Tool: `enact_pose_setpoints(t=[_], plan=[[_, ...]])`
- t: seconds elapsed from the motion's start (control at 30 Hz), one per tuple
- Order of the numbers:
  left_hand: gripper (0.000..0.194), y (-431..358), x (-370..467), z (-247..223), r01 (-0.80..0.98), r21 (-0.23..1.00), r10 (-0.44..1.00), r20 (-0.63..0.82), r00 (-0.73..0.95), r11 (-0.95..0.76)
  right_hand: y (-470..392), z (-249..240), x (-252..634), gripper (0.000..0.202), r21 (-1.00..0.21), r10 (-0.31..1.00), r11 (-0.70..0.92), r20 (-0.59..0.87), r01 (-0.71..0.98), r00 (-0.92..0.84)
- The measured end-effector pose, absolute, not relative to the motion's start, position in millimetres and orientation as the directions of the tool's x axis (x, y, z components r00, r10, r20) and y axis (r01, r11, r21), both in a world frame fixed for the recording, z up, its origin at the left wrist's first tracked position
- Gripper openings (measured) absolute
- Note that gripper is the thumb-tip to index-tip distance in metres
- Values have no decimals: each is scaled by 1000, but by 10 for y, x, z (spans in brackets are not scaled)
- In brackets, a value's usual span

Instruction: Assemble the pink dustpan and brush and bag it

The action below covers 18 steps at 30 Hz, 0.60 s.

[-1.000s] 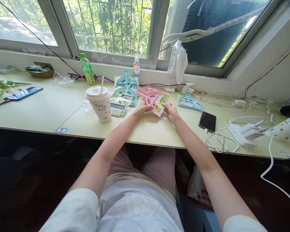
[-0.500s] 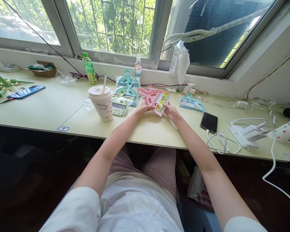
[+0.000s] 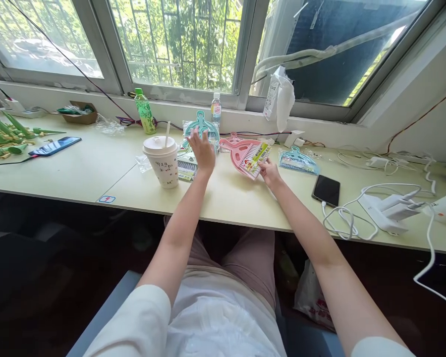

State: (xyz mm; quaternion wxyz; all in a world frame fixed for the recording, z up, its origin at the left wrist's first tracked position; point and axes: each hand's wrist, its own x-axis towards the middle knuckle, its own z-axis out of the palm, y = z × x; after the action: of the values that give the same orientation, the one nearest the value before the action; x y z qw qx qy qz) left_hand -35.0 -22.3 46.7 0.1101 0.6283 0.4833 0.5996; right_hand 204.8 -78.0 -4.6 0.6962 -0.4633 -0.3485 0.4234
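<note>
My right hand (image 3: 270,174) grips the lower right corner of a pink mini dustpan (image 3: 241,151), which has a brush and a yellow-green label card with it. Part of another pink handle shows just behind. My left hand (image 3: 204,153) is off the pink set, fingers spread and holding nothing, in front of the teal dustpan sets (image 3: 200,119). It hides much of them, so I cannot tell if it touches any. Below its wrist lies a pale green packaged set (image 3: 187,170), partly covered. A blue packaged dustpan set (image 3: 299,161) lies to the right of my right hand.
A lidded paper cup (image 3: 161,162) with a straw stands left of my left hand. A green bottle (image 3: 145,111) and a small clear bottle (image 3: 216,108) stand near the window. To the right are a black phone (image 3: 326,190) and a white power strip (image 3: 384,213) with tangled cables.
My left hand has let go of the pink dustpan and moved left and up, its fingers opening. My right hand keeps its hold on the pink set. The view has shifted slightly.
</note>
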Motion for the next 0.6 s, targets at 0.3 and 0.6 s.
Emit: enact_pose_setpoints(t=[0.3, 0.6], plan=[[49, 56, -902, 264, 696, 713, 867, 292, -404, 84, -826, -51, 1970, 29, -942, 936, 120, 2, -315, 351], [48, -44, -580, 306, 826, 437, 677, 730, -95, -356, -804, -87, 1974, 29, -932, 901, 166, 10, -324, 434]])
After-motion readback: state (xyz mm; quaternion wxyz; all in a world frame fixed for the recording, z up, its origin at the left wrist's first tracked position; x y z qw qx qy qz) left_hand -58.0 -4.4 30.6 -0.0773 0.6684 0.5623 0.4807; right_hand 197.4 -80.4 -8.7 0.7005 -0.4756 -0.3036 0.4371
